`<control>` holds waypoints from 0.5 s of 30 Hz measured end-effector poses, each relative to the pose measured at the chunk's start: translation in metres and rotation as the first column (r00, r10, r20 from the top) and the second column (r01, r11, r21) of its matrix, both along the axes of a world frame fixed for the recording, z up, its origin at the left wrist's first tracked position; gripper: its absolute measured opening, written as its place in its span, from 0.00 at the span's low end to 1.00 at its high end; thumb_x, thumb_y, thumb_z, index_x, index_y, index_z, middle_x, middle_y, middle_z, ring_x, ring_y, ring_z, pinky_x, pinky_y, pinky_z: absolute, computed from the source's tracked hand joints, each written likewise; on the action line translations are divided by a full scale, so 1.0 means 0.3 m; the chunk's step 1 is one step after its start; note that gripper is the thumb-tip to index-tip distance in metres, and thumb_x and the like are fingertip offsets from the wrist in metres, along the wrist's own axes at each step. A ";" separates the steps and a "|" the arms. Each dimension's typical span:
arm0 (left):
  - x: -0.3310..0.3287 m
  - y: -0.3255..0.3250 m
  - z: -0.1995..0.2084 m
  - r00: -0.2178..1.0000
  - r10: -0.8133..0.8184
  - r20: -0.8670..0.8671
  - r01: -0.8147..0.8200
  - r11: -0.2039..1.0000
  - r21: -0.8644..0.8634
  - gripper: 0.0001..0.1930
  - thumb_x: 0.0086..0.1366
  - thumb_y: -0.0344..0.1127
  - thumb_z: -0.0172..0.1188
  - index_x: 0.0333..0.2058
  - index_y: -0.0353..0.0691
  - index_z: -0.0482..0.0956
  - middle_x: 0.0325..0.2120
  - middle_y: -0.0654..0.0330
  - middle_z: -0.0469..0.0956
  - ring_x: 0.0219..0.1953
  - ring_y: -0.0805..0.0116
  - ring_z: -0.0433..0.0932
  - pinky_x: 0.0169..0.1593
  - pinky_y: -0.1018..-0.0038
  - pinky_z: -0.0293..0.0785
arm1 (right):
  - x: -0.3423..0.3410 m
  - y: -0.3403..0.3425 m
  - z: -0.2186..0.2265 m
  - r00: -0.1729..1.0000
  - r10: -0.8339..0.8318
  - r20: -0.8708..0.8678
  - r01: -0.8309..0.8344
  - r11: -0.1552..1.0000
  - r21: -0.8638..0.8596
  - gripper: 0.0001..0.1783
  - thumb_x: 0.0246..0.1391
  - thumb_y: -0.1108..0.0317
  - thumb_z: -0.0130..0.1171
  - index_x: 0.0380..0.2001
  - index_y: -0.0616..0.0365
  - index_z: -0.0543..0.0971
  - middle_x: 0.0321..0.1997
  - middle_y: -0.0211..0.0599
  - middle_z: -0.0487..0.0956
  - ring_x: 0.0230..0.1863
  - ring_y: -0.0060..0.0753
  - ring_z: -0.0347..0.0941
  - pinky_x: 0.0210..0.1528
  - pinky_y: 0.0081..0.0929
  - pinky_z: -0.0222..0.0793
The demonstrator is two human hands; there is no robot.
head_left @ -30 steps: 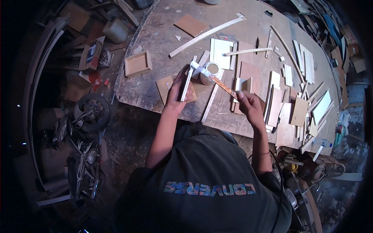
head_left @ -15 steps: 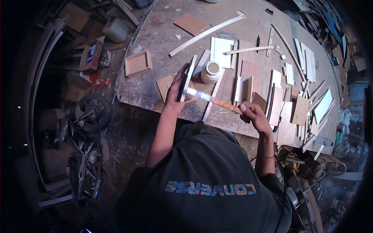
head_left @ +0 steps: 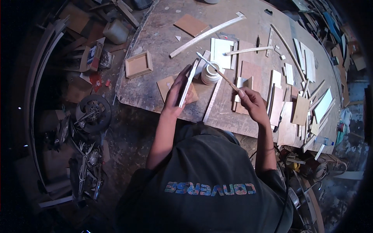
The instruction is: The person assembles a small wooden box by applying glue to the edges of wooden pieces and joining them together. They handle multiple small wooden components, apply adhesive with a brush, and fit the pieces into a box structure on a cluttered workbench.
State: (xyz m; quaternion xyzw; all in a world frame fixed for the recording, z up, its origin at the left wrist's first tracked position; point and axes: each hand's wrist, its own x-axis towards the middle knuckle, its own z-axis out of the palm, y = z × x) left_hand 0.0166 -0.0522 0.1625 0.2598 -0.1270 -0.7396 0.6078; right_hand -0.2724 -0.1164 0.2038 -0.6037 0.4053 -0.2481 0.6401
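We hold a thin flat piece (head_left: 188, 86), white along the edge turned toward us, upright over the near side of the bench (head_left: 155, 42); our left hand (head_left: 176, 93) is wrapped round it, and our right hand (head_left: 254, 104) pinches a slender brown stick (head_left: 230, 81) whose far end is coated white; from our view the stick crosses the mouth of a round, white-rimmed jar (head_left: 210, 77), where something pale shows inside, though we cannot tell whether it is liquid, nor whether stick and jar touch; left of the hands we see a shallow open wooden tray (head_left: 149, 62) with raised sides and a flat brown floor; at the right edge lies a clear plastic bottle (head_left: 326, 141) with a blue cap, its contents too small to make out; the bench top is worn and stained, and on it we have a smooth, brown rectangular panel (head_left: 191, 25) and a long, pale wooden strip (head_left: 206, 36).
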 end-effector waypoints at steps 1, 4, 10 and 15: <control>-0.001 0.001 0.006 1.000 0.001 0.023 -0.001 1.000 0.006 0.21 0.75 0.37 0.41 0.64 0.52 0.64 0.17 0.65 0.63 0.14 0.77 0.61 0.20 0.81 0.56 | 0.003 -0.005 0.008 0.999 0.011 -0.036 -0.012 1.000 -0.020 0.18 0.67 0.55 0.54 0.40 0.62 0.80 0.23 0.19 0.69 0.25 0.11 0.62 0.26 0.16 0.58; 0.004 -0.004 -0.002 1.000 -0.016 0.011 0.017 0.999 -0.045 0.21 0.75 0.37 0.42 0.65 0.52 0.63 0.17 0.65 0.63 0.13 0.77 0.61 0.20 0.81 0.56 | 0.009 -0.003 0.034 0.996 0.021 -0.087 -0.024 0.999 -0.033 0.18 0.67 0.56 0.55 0.39 0.62 0.80 0.23 0.20 0.70 0.26 0.11 0.62 0.27 0.16 0.60; 0.001 -0.005 0.003 0.998 0.065 0.025 -0.068 0.993 0.101 0.24 0.74 0.37 0.43 0.67 0.53 0.61 0.17 0.65 0.65 0.13 0.78 0.62 0.19 0.81 0.56 | -0.031 0.047 -0.019 0.986 0.148 -0.073 -0.154 0.984 -0.090 0.14 0.66 0.63 0.56 0.37 0.65 0.80 0.27 0.25 0.74 0.29 0.15 0.65 0.31 0.20 0.62; 0.008 -0.015 0.002 0.999 0.026 0.034 -0.026 1.000 -0.006 0.25 0.74 0.36 0.44 0.68 0.51 0.59 0.16 0.64 0.65 0.12 0.79 0.62 0.17 0.82 0.55 | -0.037 0.099 0.045 0.955 0.293 -0.036 -0.290 0.954 0.080 0.12 0.64 0.64 0.60 0.38 0.65 0.81 0.26 0.22 0.74 0.30 0.12 0.64 0.30 0.18 0.61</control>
